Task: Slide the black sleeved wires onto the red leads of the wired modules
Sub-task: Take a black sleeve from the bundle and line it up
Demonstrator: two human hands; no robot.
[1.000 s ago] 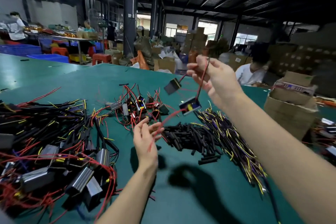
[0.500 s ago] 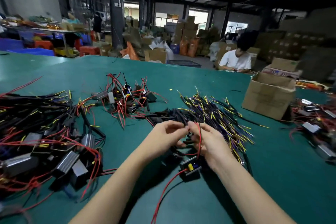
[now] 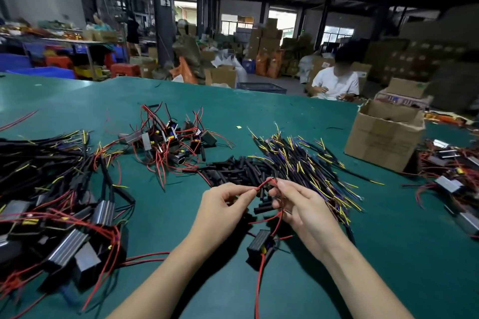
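at the left edge of the green counter [image 3: 259, 111] lies a big tangle of finished modules [image 3: 64, 241], metal-cased, with red and black wires running everywhere. further along, toward the middle, a smaller heap of wired modules [image 3: 171, 137] sits with red leads sticking up. just in front of the person, the left hand [image 3: 223, 210] has its fingers pinched on the tip of a red lead [image 3: 263, 185], which arcs across to the right hand [image 3: 303, 210]; that hand's fingers are curled round the same lead, gripping it close by. below the two hands a black module [image 3: 259, 243] rests on the counter, its red wires running up to the right hand and down toward the near edge. behind the hands lies a pile of short black sleeves [image 3: 241, 171], and just right of it a spread of black sleeved wires [image 3: 305, 163] with yellow and purple ends. a cardboard box [image 3: 383, 137] stands well to the right, more modules beyond it.
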